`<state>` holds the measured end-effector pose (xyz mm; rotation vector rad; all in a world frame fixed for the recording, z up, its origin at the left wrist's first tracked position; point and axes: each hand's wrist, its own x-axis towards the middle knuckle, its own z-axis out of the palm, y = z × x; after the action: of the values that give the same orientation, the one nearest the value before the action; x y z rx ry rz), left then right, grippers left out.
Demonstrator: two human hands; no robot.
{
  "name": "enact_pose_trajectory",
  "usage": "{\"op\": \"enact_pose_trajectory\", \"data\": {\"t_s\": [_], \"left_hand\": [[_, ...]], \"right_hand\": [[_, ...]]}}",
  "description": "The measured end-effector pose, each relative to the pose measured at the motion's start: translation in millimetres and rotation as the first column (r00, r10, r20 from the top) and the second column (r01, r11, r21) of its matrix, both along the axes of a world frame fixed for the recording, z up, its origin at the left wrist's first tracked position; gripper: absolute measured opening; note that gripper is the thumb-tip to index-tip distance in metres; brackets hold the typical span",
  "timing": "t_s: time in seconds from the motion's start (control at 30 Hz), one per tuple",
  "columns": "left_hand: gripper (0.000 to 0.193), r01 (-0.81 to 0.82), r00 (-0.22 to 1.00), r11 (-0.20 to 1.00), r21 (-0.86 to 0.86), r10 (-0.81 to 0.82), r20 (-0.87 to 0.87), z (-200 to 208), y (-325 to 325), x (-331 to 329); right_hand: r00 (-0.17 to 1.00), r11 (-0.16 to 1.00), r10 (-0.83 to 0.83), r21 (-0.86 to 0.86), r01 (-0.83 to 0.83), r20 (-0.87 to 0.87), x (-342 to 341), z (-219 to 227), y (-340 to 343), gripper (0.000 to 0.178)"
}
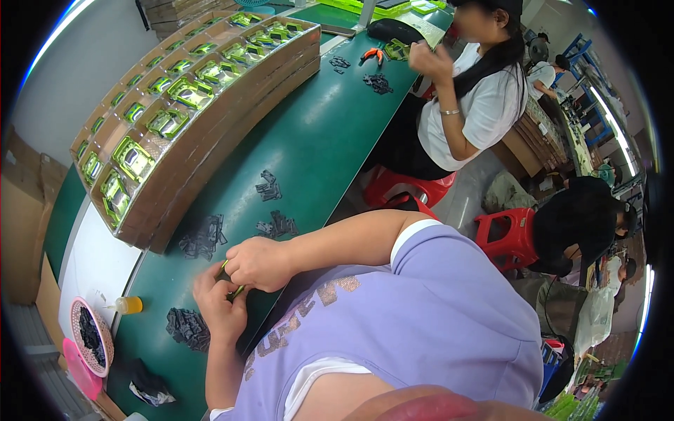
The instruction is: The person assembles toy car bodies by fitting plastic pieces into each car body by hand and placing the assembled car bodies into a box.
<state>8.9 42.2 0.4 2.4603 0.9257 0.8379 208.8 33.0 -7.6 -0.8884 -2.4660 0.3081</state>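
Observation:
My left hand [220, 303] and my right hand [260, 264] meet over the near edge of the green table. Between them is a small green plastic piece [237, 292], mostly hidden by the fingers. My left fingers are bent around it and slightly blurred; my right fingers pinch it from above. Just past my hands lies a loose pile of small black plastic parts [203, 238]. Another black pile [279, 224] sits beside my right hand, with a smaller cluster [267, 186] farther off. A thicker heap of black parts [187, 328] is left of my left wrist.
A long divided cardboard box [232, 112] of green-framed pieces runs along the table's far side. At left are a pink basket [107, 344] with black contents and a yellow-filled jar [129, 305]. A co-worker [463, 105] sits up the table near orange-handled pliers [372, 55].

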Motion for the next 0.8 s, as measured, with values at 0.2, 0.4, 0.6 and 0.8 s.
{"op": "enact_pose_trajectory", "data": {"t_s": [0.2, 0.4, 0.6, 0.8], "left_hand": [[0.022, -0.017, 1.000, 0.995, -0.098, 0.019, 0.021, 2, -4, 0], [0.021, -0.045, 0.997, 0.998, -0.044, 0.042, -0.059, 6, -4, 2], [0.025, 0.002, 1.000, 0.997, -0.071, -0.001, 0.003, 7, -6, 0], [0.029, 0.065, 0.993, 0.993, -0.103, -0.075, -0.096, 16, -3, -4]], "right_hand": [[0.996, 1.000, -0.015, 0.024, 0.012, 0.087, 9, 3, -4, 0.007], [0.997, 0.993, -0.044, 0.112, 0.036, 0.069, 3, 1, -8, 0.006], [1.000, 0.997, 0.008, 0.071, -0.009, 0.003, 13, 2, -7, 0.005], [0.999, 0.999, 0.016, -0.038, -0.018, -0.029, 15, 3, -6, 0.006]]}}
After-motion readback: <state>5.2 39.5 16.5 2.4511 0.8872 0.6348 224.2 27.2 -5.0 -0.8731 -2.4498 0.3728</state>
